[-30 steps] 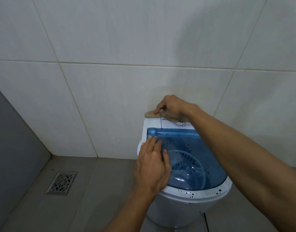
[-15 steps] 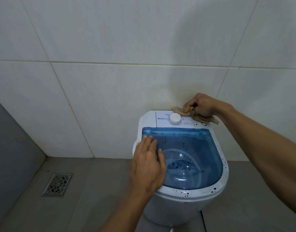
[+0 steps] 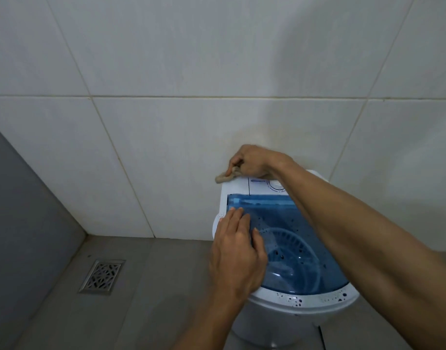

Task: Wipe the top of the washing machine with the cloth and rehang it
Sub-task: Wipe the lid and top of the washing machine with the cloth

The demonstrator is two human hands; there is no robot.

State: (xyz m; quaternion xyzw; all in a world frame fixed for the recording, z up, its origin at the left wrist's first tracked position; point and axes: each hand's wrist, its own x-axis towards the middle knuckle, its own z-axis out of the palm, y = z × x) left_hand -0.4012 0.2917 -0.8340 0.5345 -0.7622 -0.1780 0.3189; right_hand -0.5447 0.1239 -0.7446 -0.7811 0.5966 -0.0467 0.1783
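While right hand (image 3: 252, 161) clutches cloth (image 3: 225, 176), washing machine (image 3: 292, 322) tub speckled, left hand (image 3: 238, 253) on lid

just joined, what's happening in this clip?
A person is wiping the top of a small washing machine that stands against a tiled wall. The right hand grips a bunched beige cloth at the back left corner of the white control panel. The left hand lies flat on the blue lid, apparently steadying it. Dark specks dot the front rim, so wiping isn't finished.
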